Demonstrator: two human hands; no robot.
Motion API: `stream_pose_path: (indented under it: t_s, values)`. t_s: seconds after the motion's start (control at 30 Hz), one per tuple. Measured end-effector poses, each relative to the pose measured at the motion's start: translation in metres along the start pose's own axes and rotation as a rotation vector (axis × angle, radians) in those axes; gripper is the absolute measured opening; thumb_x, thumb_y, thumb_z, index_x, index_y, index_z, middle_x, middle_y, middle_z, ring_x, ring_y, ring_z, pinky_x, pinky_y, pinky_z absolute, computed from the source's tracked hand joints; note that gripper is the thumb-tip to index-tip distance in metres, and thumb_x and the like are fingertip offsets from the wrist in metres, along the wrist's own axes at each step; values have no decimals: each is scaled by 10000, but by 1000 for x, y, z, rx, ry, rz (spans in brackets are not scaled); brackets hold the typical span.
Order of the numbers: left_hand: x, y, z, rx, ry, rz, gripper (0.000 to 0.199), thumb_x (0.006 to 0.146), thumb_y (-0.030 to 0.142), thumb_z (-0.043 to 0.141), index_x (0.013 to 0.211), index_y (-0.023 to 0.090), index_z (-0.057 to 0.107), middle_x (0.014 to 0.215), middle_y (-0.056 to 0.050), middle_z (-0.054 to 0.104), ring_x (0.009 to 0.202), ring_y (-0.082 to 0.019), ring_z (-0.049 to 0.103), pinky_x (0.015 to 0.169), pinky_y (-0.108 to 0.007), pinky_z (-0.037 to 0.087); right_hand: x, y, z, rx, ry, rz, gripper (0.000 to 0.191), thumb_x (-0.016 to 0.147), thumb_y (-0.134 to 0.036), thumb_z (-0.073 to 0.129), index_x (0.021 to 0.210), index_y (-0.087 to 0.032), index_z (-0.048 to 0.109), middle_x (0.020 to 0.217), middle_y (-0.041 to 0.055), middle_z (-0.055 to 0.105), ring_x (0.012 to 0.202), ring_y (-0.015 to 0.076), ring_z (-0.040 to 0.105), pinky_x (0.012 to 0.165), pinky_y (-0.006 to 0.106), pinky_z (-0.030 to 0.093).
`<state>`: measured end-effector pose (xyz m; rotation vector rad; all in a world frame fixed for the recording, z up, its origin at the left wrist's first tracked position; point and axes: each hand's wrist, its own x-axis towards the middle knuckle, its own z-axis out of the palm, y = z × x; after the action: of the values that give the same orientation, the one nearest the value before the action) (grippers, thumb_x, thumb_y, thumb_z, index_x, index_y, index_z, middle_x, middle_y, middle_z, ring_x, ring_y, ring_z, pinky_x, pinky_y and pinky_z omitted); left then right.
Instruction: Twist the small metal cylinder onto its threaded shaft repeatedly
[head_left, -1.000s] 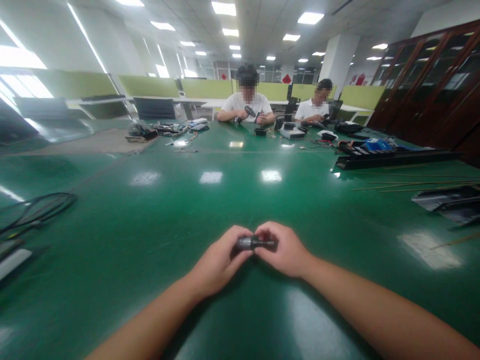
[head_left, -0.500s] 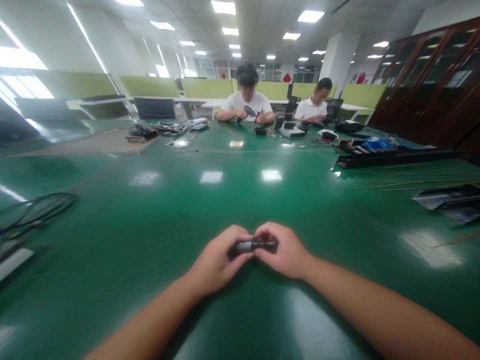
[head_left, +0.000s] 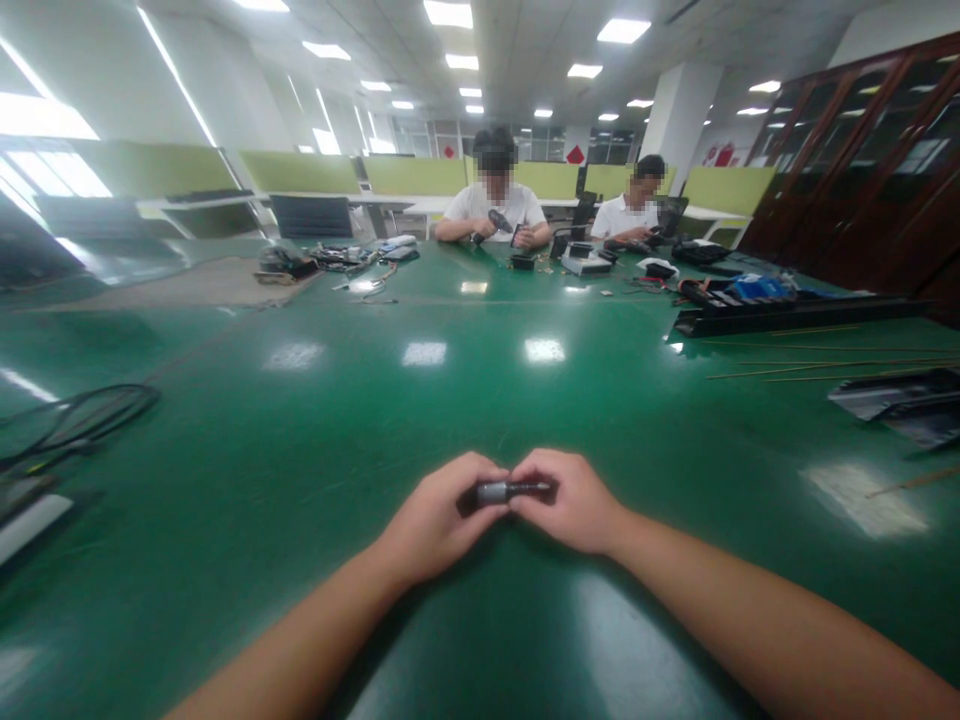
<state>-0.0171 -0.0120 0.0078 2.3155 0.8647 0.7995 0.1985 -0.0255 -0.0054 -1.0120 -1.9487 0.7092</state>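
A small dark cylindrical tool (head_left: 493,491) with a grey band and a thin metal tip pointing right lies level between my hands, just over the green table (head_left: 360,400). My left hand (head_left: 442,515) is wrapped round its thicker left end. On the right, my right hand (head_left: 574,503) pinches the narrower part near the middle, thumb below and fingers above. The fingertips of both hands meet or nearly meet there. My palms hide the tool's left end.
Black cables (head_left: 82,425) lie at the left edge. Thin rods (head_left: 817,365) and dark metal pieces (head_left: 907,405) are at the right, below a long black tray (head_left: 780,315). Across the table sit two people, one holding a drill-like tool (head_left: 499,222), among scattered parts.
Both hands stay in nearly the same place. The tool between them looks slightly turned or shifted, and its grey band sits a little further right.
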Motion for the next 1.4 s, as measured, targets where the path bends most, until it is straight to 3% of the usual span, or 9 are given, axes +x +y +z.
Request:
stream_pose_path:
  t_s: [1.4]
  values:
    - [-3, 2, -3, 56, -10, -6, 216, 901, 243, 616, 1114, 207, 628, 1032, -70, 665, 942, -189, 622, 835, -311, 502, 1, 5, -1, 65, -36, 110, 36, 755, -188, 726, 782, -180, 704, 769, 7, 688, 709, 154, 611, 649, 246, 451]
